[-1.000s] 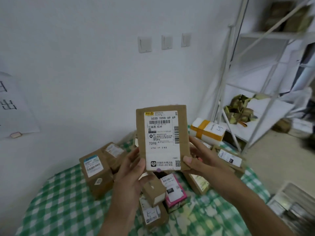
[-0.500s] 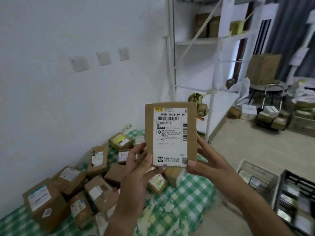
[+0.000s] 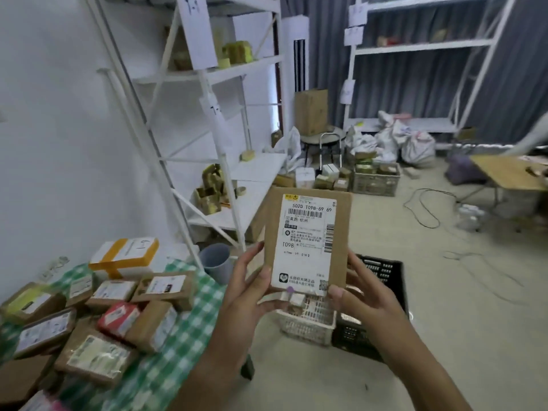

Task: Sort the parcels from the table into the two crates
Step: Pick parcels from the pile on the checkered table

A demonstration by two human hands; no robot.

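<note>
Between both hands, at the centre of the view, a flat brown parcel (image 3: 307, 241) stands upright, label facing the camera. The left hand (image 3: 252, 287) pinches its lower left edge, thumb on the front; the right hand (image 3: 360, 292) grips the lower right corner the same way, so each grip is closed on the parcel.

Held only at its bottom edge, the parcel could tip forward or slip, and a careless release might drop it into the wrong crate, since both sit side by side directly below.

Its white label carries a barcode, "T098" and a small QR code; the cardboard looks clean and undented.

At 6 o'clock sits the white crate (image 3: 308, 321), with the black crate (image 3: 382, 274) touching it toward 4 o'clock. At 8 o'clock, the counter (image 3: 178, 345) under its green checked cloth bears many more parcels (image 3: 154, 324).
</note>
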